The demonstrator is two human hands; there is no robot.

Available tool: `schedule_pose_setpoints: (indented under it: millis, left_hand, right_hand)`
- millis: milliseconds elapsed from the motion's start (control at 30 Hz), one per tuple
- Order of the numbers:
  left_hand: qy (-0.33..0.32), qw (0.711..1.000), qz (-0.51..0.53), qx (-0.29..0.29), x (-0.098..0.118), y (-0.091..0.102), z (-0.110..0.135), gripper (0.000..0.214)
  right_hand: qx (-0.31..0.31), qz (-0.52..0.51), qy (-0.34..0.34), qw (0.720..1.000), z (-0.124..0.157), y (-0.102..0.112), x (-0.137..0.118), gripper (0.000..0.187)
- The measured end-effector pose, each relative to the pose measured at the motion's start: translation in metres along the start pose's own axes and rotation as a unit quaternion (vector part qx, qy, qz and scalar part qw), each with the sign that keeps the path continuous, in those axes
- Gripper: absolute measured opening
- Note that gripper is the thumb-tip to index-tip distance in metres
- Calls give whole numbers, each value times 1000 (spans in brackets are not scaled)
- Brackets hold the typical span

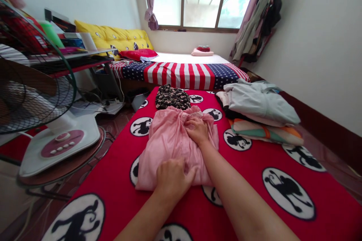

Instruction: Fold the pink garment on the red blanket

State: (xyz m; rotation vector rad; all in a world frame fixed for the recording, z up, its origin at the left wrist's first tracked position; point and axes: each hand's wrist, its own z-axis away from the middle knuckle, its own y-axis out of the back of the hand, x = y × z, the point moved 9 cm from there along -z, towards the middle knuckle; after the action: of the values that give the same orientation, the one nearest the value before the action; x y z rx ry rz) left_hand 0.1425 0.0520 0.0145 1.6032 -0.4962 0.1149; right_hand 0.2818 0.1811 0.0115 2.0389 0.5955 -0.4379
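A pink button-front shirt [166,135] lies folded into a rough rectangle on the red blanket [240,192], its gathered collar edge facing away from me. Near the collar, close to a button, my right hand [198,130] has its bent fingers closed on the cloth. My left hand [174,175] is at the shirt's near part, with curled fingers on the fabric and the thumb out to the right. The cloth is creased between the two hands. The left fingertips are partly hidden by the hand itself. Just beyond the collar lies a dark floral garment [172,97].
A stack of folded clothes with a grey garment [260,101] on top sits at the right. On the left, a fan [62,139] rests on a round stool beside a cluttered desk [82,54]. Behind is another bed with a flag-patterned cover [181,75]. Clothes [254,22] hang at right.
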Motion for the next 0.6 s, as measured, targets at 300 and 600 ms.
schedule_pose_setpoints:
  millis: [300, 600]
  left_hand:
    - [26, 984, 175, -27, -23, -8, 4, 19]
    - [224, 779, 562, -166, -55, -42, 17, 43]
  right_hand:
    - [-3, 7, 7, 1000, -1, 1, -1, 11]
    - [1, 5, 5, 1000, -1, 2, -1, 11]
